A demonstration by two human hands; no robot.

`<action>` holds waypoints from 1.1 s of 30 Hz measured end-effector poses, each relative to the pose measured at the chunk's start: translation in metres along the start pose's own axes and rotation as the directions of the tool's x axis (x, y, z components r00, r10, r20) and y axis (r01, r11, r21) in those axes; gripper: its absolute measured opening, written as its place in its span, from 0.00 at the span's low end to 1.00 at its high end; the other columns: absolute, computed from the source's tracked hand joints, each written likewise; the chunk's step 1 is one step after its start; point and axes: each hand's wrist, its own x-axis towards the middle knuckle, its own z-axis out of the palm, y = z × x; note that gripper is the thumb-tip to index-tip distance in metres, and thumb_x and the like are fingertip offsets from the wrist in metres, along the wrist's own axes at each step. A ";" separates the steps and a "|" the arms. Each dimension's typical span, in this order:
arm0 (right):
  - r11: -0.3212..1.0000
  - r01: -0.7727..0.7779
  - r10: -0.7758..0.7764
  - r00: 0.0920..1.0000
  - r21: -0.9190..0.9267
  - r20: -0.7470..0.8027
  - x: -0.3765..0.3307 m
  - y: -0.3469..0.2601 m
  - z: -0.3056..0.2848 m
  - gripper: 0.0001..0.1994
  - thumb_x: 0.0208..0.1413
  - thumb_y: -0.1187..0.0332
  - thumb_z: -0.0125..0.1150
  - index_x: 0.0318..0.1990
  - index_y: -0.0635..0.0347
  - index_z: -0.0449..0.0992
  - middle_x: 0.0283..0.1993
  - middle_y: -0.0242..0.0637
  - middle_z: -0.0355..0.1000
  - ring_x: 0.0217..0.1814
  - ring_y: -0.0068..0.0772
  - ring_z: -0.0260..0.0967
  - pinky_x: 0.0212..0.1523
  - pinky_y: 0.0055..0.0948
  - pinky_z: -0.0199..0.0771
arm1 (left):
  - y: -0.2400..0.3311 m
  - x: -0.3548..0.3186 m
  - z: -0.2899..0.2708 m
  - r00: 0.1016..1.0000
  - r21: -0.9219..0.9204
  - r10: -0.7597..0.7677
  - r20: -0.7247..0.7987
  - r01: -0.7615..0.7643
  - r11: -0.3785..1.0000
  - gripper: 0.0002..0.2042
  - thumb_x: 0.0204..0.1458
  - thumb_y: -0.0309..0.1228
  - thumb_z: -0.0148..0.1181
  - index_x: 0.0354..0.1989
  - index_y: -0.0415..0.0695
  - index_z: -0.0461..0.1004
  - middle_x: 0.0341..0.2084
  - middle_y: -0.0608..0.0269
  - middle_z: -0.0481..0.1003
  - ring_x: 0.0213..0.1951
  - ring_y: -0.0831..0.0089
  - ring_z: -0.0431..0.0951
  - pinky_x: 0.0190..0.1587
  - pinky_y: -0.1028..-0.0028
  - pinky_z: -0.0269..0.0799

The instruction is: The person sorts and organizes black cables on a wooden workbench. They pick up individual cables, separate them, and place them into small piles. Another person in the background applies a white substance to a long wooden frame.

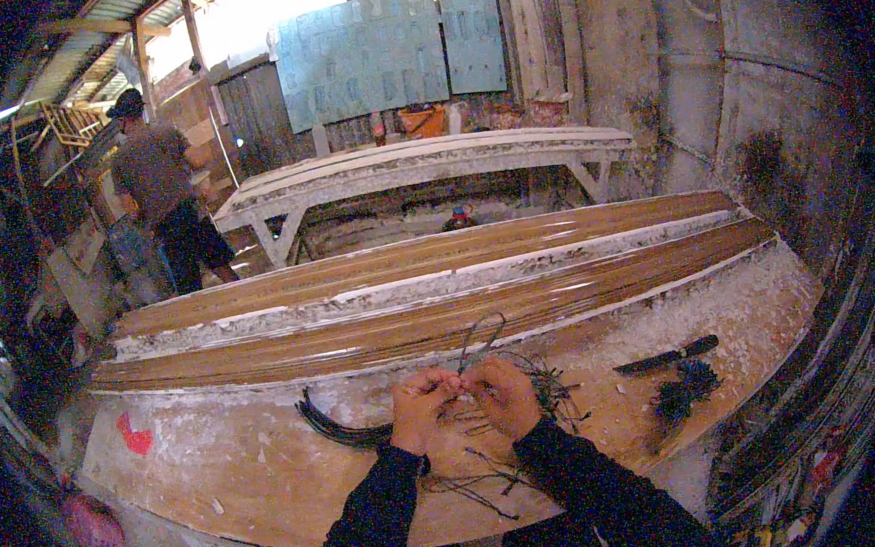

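My left hand (426,407) and my right hand (503,398) meet over the near tabletop, fingertips pinched together. Between them they hold a thin dark cord (501,320), which rises in a loop above the fingers. Beside my left hand lies a curved bundle of black cords (339,432). A tangle of knotted dark cords (557,385) spreads by my right hand. Below the hands, between my forearms, are some loose cord pieces (485,484). The part of the cord inside my fingers is too small to make out.
A black knife (667,357) and a dark cord clump (687,391) lie on the right of the dusty wooden table (260,485). A red scrap (134,433) is at left. Long brown glossy panels (401,331) stretch behind. Farther back are a white bench (431,169) and another person (159,180).
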 end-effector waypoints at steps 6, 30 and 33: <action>0.992 0.128 -0.125 0.987 0.017 -0.101 -0.001 -0.008 0.000 0.07 0.40 0.80 0.55 0.29 0.58 0.71 0.39 0.42 0.68 0.36 0.39 0.68 0.34 0.30 0.69 | 0.003 0.001 -0.001 0.997 0.069 -0.006 0.076 0.000 0.998 0.06 0.44 0.27 0.58 0.30 0.40 0.73 0.27 0.65 0.74 0.28 0.79 0.73 0.28 0.81 0.71; 0.549 -0.487 0.446 0.858 0.680 0.254 0.003 -0.001 -0.002 0.04 0.47 0.70 0.56 0.27 0.58 0.68 0.25 0.28 0.67 0.27 0.21 0.64 0.30 0.20 0.66 | 0.012 -0.009 0.005 0.682 0.630 0.639 0.356 -0.680 0.375 0.04 0.42 0.25 0.56 0.29 0.45 0.71 0.26 0.61 0.72 0.31 0.66 0.72 0.35 0.70 0.68; 0.323 -0.532 0.482 0.804 0.783 0.347 0.005 -0.001 -0.005 0.05 0.46 0.69 0.57 0.28 0.57 0.67 0.25 0.28 0.66 0.27 0.21 0.64 0.30 0.19 0.66 | 0.016 -0.010 0.006 0.525 0.598 0.712 0.466 -0.780 0.185 0.05 0.41 0.23 0.55 0.28 0.44 0.71 0.26 0.60 0.72 0.30 0.60 0.71 0.35 0.68 0.67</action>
